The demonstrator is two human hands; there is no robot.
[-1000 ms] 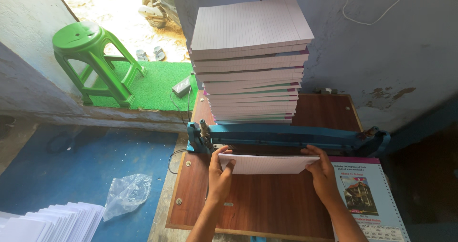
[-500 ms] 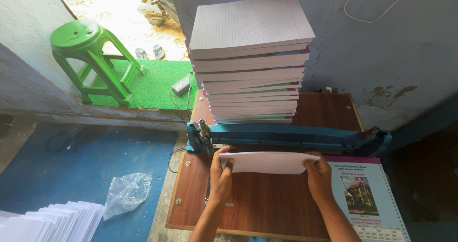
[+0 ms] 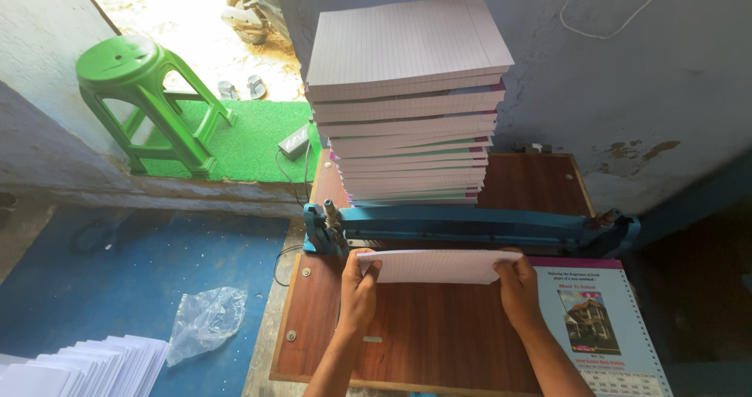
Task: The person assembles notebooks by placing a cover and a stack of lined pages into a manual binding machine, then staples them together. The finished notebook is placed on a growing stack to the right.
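A thin pad [image 3: 440, 265] of white ruled sheets is held by its two short ends above a brown wooden board [image 3: 423, 334], just in front of a blue cutter bar [image 3: 470, 226]. The pad is seen edge-on and slightly tilted, its faint lines running across the top sheet, its long edge lying parallel to the bar. The left hand [image 3: 359, 291] is clamped on the left end, thumb on top and fingers beneath; the right hand [image 3: 518, 286] is clamped likewise on the right end. Behind the bar, a tall stack [image 3: 409, 99] of ruled sheets is piled on the board, its layers set apart by coloured edges. A printed cover [image 3: 599, 330] with a picture of a house is laid at the board's right side, beside the right forearm. On the blue floor at the left, a crumpled plastic bag [image 3: 205, 323] and fanned white sheets [image 3: 78, 366] are seen; a green stool [image 3: 145, 103] is stood by the doorway.
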